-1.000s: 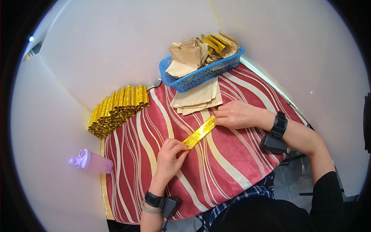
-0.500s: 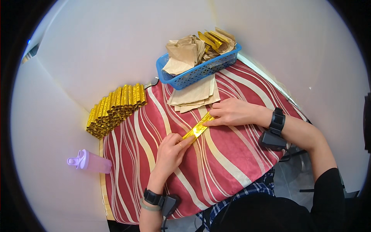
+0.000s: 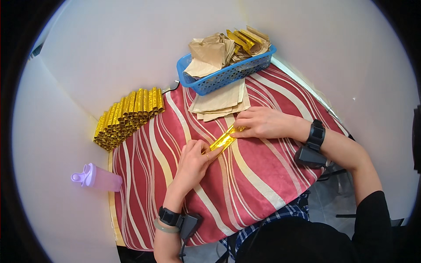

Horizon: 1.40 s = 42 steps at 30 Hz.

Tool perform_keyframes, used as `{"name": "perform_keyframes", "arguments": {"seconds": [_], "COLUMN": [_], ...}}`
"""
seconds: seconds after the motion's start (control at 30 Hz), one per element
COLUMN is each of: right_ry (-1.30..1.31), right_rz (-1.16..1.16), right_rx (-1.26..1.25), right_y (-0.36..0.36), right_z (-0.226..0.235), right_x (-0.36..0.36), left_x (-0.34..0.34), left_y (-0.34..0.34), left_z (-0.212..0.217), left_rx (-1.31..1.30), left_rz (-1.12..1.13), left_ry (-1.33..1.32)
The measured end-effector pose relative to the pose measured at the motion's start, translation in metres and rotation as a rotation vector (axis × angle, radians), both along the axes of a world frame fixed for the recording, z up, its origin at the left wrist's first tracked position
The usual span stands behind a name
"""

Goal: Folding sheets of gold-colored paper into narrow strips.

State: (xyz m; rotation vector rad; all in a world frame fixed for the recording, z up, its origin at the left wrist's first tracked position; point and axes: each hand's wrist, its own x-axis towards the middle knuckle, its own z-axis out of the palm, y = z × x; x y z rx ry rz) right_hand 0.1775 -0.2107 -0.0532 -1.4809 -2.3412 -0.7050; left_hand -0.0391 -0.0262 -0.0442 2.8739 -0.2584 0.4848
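Gripping the near left end of a gold strip (image 3: pixel 223 141), the left hand (image 3: pixel 190 164) faces the right hand (image 3: pixel 262 123), whose fingers are closed over the far right end; holding both ends probably keeps the piece straight and steady. The strip slants across the striped cloth (image 3: pixel 258 177) on the table (image 3: pixel 115 228), where both hands reach it comfortably. Loose paper sheets (image 3: pixel 219 101) lie just beyond, before the blue basket (image 3: pixel 234 77), seemingly for easy reach. Gold tubes (image 3: pixel 131 109) are stacked far left, perhaps to stay out of the way, with a purple bottle (image 3: pixel 103 179) nearer
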Motion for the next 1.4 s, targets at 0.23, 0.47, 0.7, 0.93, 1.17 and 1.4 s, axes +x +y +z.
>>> {"name": "perform_keyframes", "arguments": {"seconds": [0.23,0.47,0.7,0.93,1.17,1.4], "right_ry": [0.030,0.326,0.408,0.341,0.261,0.359], "right_rz": [-0.076,-0.066,-0.090,-0.166,-0.143,-0.080], "right_rx": [-0.157,-0.236,-0.366,-0.378,-0.375,-0.410], "right_y": [-0.001,-0.008,-0.016,-0.018,-0.003,0.000], "right_z": [-0.002,-0.008,-0.004,-0.002,-0.005,-0.010], "right_x": [-0.006,-0.010,-0.010,-0.016,-0.041,-0.037], "left_x": [-0.001,-0.004,-0.011,-0.025,-0.024,-0.035], "left_y": [0.001,-0.001,-0.002,-0.007,-0.008,0.000], "left_z": [-0.003,-0.003,-0.002,-0.006,-0.008,0.001], "left_rx": [0.067,-0.048,-0.158,-0.159,-0.111,-0.159], "left_rz": [-0.026,0.059,0.113,0.164,0.142,0.169], "left_ry": [0.042,0.211,0.294,0.310,0.276,0.346]}}
